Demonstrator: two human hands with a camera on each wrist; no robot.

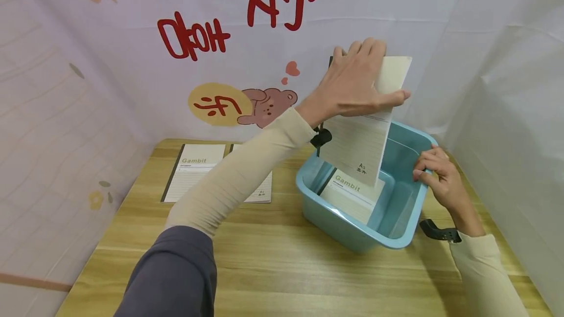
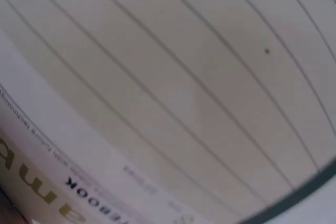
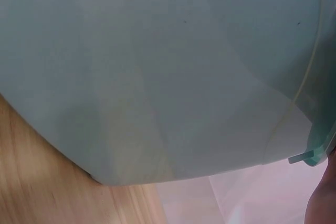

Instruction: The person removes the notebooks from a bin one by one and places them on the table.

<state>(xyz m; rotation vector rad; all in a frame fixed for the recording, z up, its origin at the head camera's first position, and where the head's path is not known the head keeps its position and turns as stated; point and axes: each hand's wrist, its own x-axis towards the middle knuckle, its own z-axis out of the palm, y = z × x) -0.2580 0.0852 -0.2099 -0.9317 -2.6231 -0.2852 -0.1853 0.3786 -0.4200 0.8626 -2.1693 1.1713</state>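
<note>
Here, the left hand (image 1: 359, 81) grips the upper part of a ruled A5 notebook (image 1: 354, 146), fingers hooked over its top edge and thumb across its right side. That notebook hangs tilted, dark spine to the left, its lower end over the blue plastic basin (image 1: 335, 213). The right hand (image 1: 442, 180) curls round the basin's far-right rim. A Gambit notebook (image 1: 350, 202) lies inside, cover up; whether the held one touches it, I cannot tell.

Handling it well probably means a firm pinch near the top, so the pages don't fan, and a lower edge well clear of the rim. The wrist would do best to tilt gently, as a bottom corner could catch the cover beneath and skew it. Steady pressure on the rim should stop the basin from sliding on the wooden surface (image 1: 273, 258). Two more notebooks (image 1: 196, 175) lie to the left, one partly behind the sleeve (image 1: 246, 170)
</note>
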